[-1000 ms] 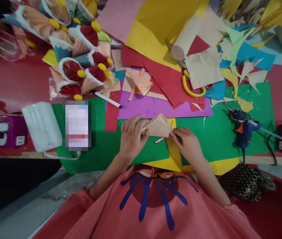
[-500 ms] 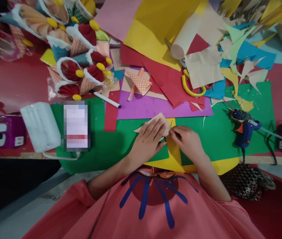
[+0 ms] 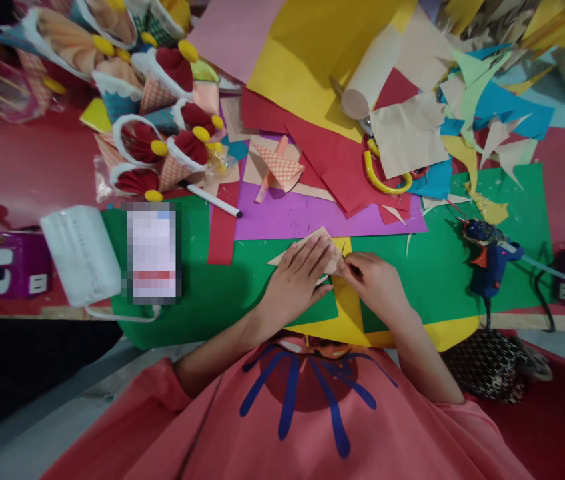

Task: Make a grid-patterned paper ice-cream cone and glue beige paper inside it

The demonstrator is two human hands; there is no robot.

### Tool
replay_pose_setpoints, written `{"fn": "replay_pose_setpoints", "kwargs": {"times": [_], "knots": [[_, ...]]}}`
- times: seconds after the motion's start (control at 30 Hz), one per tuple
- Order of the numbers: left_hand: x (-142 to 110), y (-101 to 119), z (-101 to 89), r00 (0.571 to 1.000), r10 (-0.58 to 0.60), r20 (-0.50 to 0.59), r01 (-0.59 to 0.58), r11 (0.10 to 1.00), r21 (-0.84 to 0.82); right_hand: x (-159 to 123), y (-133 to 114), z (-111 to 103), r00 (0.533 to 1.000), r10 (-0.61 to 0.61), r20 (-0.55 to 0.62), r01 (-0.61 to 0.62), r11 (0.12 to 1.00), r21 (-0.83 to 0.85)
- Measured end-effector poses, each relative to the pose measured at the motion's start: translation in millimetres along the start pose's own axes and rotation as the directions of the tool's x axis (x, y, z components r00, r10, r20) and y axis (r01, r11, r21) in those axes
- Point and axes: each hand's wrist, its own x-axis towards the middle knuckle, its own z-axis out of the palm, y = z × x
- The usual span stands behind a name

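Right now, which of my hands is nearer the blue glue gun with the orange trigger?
Your right hand, at the tan paper's right end, left of the glue gun. Your left hand lies over that paper, farther left.

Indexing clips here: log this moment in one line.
left hand: flat on beige paper; right hand: at its right corner; ahead: purple sheet

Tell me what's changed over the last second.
The bare left hand has let go of the left edge of the folded beige paper piece, moved right and laid itself flat across it. The paper's pointed left tip now shows. The bare right hand stays at the right corner; the blue glue gun and white pen lie as before.
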Motion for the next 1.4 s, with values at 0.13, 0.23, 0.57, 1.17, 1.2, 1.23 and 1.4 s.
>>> {"fn": "replay_pose_setpoints", "kwargs": {"times": [0.13,0.23,0.57,1.17,1.2,1.23,1.4], "knots": [[0.5,0.1,1.6,0.999,-0.016,0.044,0.017,1.0,-0.017,-1.1,2.2,-1.7,1.0,0.009,0.009,-0.009,1.0,0.027],[0.7,0.6,2.0,0.998,-0.02,0.062,0.022,0.999,-0.035,-6.5,-0.4,-4.0,0.993,-0.027,-0.116,0.024,0.999,-0.027],[1.1,1.6,1.5,0.999,-0.031,0.038,0.033,0.999,-0.041,-36.6,-4.9,19.3,0.9,-0.426,-0.09,0.405,0.895,-0.188],[-0.9,-1.5,0.3,0.984,-0.179,0.015,0.179,0.983,-0.025,-53.2,15.0,2.9,0.928,-0.364,-0.084,0.322,0.894,-0.312],[-1.5,-3.1,0.1,0.982,-0.189,0.011,0.19,0.982,-0.018,-53.1,15.4,2.4,0.925,-0.368,-0.092,0.323,0.892,-0.316],[-2.2,-5.1,-0.3,0.979,-0.202,0.008,0.203,0.979,-0.01,-53.0,15.9,2.0,0.923,-0.371,-0.099,0.324,0.891,-0.318],[-8.7,-18.4,-3.6,0.96,-0.279,-0.005,0.279,0.96,0.025,-52.0,18.5,1.2,0.916,-0.385,-0.111,0.339,0.893,-0.297]]}}
